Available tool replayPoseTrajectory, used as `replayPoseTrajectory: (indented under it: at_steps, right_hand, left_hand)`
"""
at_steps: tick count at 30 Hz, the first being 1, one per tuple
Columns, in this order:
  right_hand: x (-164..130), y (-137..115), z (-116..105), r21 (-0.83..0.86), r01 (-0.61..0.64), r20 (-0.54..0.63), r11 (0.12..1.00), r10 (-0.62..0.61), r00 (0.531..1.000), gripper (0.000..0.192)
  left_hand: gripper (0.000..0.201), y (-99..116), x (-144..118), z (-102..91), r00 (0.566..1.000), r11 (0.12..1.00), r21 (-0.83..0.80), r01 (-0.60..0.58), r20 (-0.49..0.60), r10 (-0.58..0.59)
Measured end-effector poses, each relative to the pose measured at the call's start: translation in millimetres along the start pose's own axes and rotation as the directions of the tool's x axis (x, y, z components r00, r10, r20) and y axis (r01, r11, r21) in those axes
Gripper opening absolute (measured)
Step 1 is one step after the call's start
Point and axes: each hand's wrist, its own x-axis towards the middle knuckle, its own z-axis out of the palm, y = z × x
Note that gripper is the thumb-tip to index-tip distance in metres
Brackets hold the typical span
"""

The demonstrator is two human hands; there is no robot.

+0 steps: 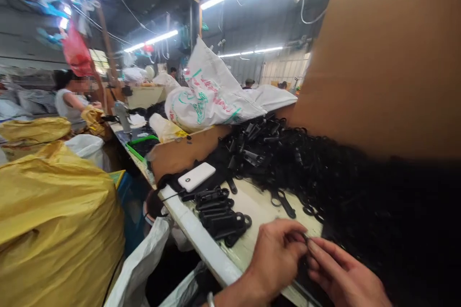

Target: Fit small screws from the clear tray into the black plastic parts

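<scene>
My left hand (275,254) and my right hand (342,266) meet over the table's near edge. Their fingertips pinch a small black piece (306,238) between them, mostly covered by the fingers, so its exact kind is unclear. Beyond my left hand, a neat row of black plastic parts with ring-shaped ends (223,218) lies on the pale tabletop (254,196). One loose black part with a ring (286,203) rests ahead of my hands. A big heap of similar black parts (309,158) spreads over the back and right side.
A white power bank (197,176) lies by the row. Cardboard panels (374,57) wall the heap. White printed sacks (216,91) stand behind. At left are a green tray (139,146), a large yellow sack (61,220) and a seated person (70,100). An open white sack (144,259) hangs below the edge.
</scene>
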Motion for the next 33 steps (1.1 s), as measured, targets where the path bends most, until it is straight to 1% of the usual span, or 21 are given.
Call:
replayPoseTrajectory:
  at_steps: [1, 2, 4, 6, 10, 13, 18, 20, 22, 25, 28, 33]
  right_hand:
    - [-2.3, -0.9, 2.2, 0.016, 0.043, -0.026, 0.999, -0.043, 0.999, 0.051]
    - [-4.0, -0.9, 4.5, 0.02, 0.09, -0.043, 0.996, -0.09, 0.995, 0.049]
    - [-4.5, 0.9, 8.1, -0.015, 0.184, -0.014, 0.983, -0.185, 0.983, 0.045]
    - [-2.2, 4.0, 9.1, -0.043, 0.216, -0.025, 0.975, -0.217, 0.976, 0.042]
    - [0.9, 7.4, 5.8, -0.057, 0.221, -0.015, 0.974, -0.222, 0.975, 0.039]
    - [0.1, 6.5, 2.2, -0.008, 0.178, 0.002, 0.984, -0.178, 0.984, 0.039]
    - [3.1, 5.0, -4.1, 0.088, 0.065, 0.037, 0.994, -0.068, 0.997, 0.038]
    - [4.3, 4.9, -4.9, 0.103, 0.046, 0.048, 0.994, -0.051, 0.997, 0.037]
    - [4.2, 4.7, -3.9, 0.099, 0.044, 0.06, 0.994, -0.05, 0.997, 0.037]
    - [1.6, 4.6, -0.2, 0.065, 0.067, 0.071, 0.996, -0.072, 0.995, 0.037]
    - [-2.0, 5.5, 2.7, 0.0, 0.13, 0.063, 0.992, -0.13, 0.99, 0.036]
    - [-4.4, 10.2, 1.9, -0.128, 0.258, 0.038, 0.958, -0.256, 0.966, 0.034]
  left_hand:
    - [0.028, 0.1, -0.1, -1.4, 0.999, 0.998, 0.053, -0.034, -0.001, 0.034]
    - [0.027, 0.0, 0.1, -2.7, 0.998, 0.996, 0.072, -0.054, 0.012, 0.054]
    - [0.026, -1.0, 1.5, -5.2, 0.997, 0.996, 0.068, -0.064, 0.057, 0.061]
    - [0.024, -2.5, 3.9, -6.8, 0.993, 0.995, 0.07, -0.068, 0.096, 0.061]
    - [0.021, -5.2, 7.1, -7.1, 0.987, 0.994, 0.081, -0.069, 0.153, 0.056]
    - [0.022, -7.4, 7.7, -6.7, 0.983, 0.995, 0.077, -0.063, 0.18, 0.049]
    - [0.038, -12.0, 7.7, -7.4, 0.985, 0.998, 0.013, -0.064, 0.162, 0.061]
    - [0.046, -12.8, 7.2, -6.8, 0.985, 0.997, -0.029, -0.068, 0.154, 0.071]
    - [0.048, -12.5, 7.0, -5.9, 0.984, 0.996, -0.043, -0.082, 0.153, 0.087]
    - [0.042, -11.4, 7.3, -5.4, 0.984, 0.995, -0.035, -0.092, 0.147, 0.096]
    - [0.038, -11.1, 8.0, -7.1, 0.988, 0.998, -0.045, -0.051, 0.143, 0.057]
    - [0.041, -12.3, 7.4, -11.9, 0.99, 0.998, -0.055, -0.005, 0.141, 0.013]
